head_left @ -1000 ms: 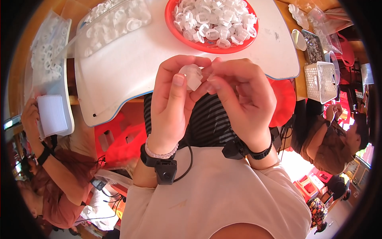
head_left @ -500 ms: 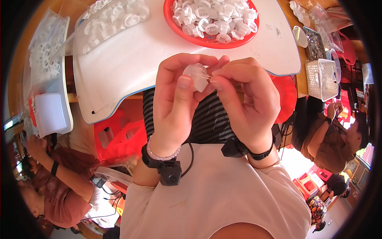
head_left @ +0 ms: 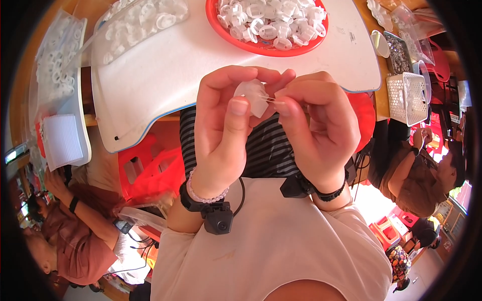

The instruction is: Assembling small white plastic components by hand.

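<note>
My left hand (head_left: pixel 219 123) is closed around a small translucent white plastic piece (head_left: pixel 252 93), its thumb pressed on the near side. Thin pale strands (head_left: pixel 267 99) run from that piece to my right hand (head_left: pixel 321 123), whose thumb and forefinger pinch their ends. Whether they are threads or fine wires I cannot make out. Both hands are held above my lap, near the front edge of the white table (head_left: pixel 170 83). Beyond them stands a red round basin (head_left: pixel 215 30) heaped with white plastic parts (head_left: pixel 268 32).
Clear plastic bags (head_left: pixel 143 27) of white parts lie at the far left. A notepad (head_left: pixel 63 140) is on the left table; a white basket (head_left: pixel 407 100) stands at right. Red stools (head_left: pixel 150 170) are below the table. Other people (head_left: pixel 83 246) sit on both sides.
My right hand has shifted slightly to the right, away from the left, and a longer stretch of the strands shows between them. Both grips hold. The left person's hand has moved a little.
</note>
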A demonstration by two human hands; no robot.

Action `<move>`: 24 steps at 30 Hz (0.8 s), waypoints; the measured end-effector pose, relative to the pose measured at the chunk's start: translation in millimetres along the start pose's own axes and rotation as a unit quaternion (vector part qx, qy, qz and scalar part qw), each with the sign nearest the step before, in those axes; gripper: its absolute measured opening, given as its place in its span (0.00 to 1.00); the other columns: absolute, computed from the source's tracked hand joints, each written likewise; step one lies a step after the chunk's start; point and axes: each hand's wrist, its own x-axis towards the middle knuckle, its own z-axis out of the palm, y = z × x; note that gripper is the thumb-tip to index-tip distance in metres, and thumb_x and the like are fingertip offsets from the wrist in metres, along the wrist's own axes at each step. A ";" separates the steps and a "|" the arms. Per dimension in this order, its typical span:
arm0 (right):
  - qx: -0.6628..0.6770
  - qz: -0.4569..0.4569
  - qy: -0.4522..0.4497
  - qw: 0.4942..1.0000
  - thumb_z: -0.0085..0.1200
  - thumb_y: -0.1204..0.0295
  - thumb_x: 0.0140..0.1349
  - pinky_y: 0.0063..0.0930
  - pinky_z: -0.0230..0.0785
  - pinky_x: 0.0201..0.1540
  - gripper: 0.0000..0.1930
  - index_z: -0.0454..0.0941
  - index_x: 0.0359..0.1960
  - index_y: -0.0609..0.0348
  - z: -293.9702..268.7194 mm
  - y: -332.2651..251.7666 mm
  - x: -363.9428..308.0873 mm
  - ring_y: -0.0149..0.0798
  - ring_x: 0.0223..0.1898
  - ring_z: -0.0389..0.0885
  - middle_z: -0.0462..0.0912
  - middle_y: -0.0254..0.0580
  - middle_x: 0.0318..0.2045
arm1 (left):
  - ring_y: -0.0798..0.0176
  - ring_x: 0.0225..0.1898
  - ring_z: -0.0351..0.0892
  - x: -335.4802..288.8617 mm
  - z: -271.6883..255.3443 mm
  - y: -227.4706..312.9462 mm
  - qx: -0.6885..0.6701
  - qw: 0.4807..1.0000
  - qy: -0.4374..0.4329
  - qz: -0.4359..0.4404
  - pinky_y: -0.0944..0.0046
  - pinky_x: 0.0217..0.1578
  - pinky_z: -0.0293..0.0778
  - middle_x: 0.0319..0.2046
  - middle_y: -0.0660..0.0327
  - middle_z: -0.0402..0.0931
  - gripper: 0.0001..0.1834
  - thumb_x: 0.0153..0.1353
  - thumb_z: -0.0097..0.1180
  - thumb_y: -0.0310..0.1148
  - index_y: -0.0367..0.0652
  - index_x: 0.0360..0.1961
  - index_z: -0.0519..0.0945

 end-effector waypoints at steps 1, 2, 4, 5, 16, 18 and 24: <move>0.001 -0.009 0.001 1.000 0.60 0.86 0.46 0.19 0.68 0.24 0.10 0.73 0.29 0.64 0.1 0.9 0.1 0.33 0.23 0.75 0.76 0.39 0.24 | 0.50 0.55 0.70 -0.1 0.8 0.1 0.001 1.000 0.000 0.002 0.57 0.52 0.70 0.50 0.51 0.68 0.16 0.68 0.39 0.36 0.40 0.53 0.60; 0.001 -0.009 0.001 1.000 0.60 0.86 0.46 0.19 0.68 0.24 0.10 0.73 0.29 0.64 -0.1 1.4 0.3 0.33 0.23 0.75 0.76 0.39 0.24 | 0.50 0.55 0.70 -0.3 1.3 0.1 0.001 1.000 0.001 0.004 0.57 0.51 0.70 0.50 0.51 0.68 0.16 0.68 0.39 0.36 0.40 0.53 0.60; -0.008 -0.020 -0.001 1.000 0.60 0.86 0.46 0.19 0.68 0.23 0.09 0.73 0.28 0.64 -0.9 1.7 0.4 0.32 0.22 0.74 0.75 0.39 0.24 | 0.50 0.55 0.70 -0.9 1.5 -0.4 0.004 1.000 0.001 0.008 0.57 0.51 0.70 0.49 0.51 0.68 0.16 0.68 0.39 0.35 0.39 0.53 0.60; -0.008 -0.019 -0.002 1.000 0.60 0.86 0.46 0.19 0.68 0.23 0.09 0.73 0.28 0.64 -2.9 -0.8 -0.7 0.32 0.22 0.74 0.75 0.39 0.24 | 0.50 0.55 0.70 -1.3 1.4 -0.6 0.006 1.000 0.001 0.013 0.57 0.51 0.70 0.49 0.50 0.68 0.16 0.68 0.40 0.35 0.39 0.52 0.60; -0.121 -0.033 -0.066 0.990 0.57 0.86 0.50 0.20 0.66 0.32 0.06 0.73 0.29 0.68 -5.7 -16.4 1.7 0.33 0.28 0.74 0.77 0.44 0.28 | 0.52 0.52 0.72 -0.2 0.3 -5.5 0.056 0.995 -0.025 0.077 0.57 0.53 0.69 0.47 0.47 0.70 0.14 0.65 0.44 0.25 0.32 0.50 0.63; -0.126 -0.025 -0.068 0.989 0.57 0.85 0.50 0.21 0.66 0.32 0.06 0.74 0.29 0.68 -4.0 -16.0 1.6 0.33 0.29 0.74 0.77 0.45 0.28 | 0.53 0.52 0.72 -0.8 0.7 -4.2 0.054 0.995 -0.027 0.082 0.58 0.53 0.70 0.47 0.47 0.70 0.14 0.64 0.45 0.25 0.32 0.50 0.63; 0.016 0.073 -0.064 0.995 0.60 0.83 0.49 0.22 0.71 0.30 0.10 0.75 0.33 0.64 0.8 -0.7 -5.6 0.33 0.28 0.77 0.75 0.40 0.30 | 0.56 0.52 0.72 -5.3 -9.5 -5.4 0.078 0.996 0.018 0.036 0.60 0.53 0.70 0.48 0.46 0.71 0.16 0.63 0.47 0.24 0.32 0.51 0.63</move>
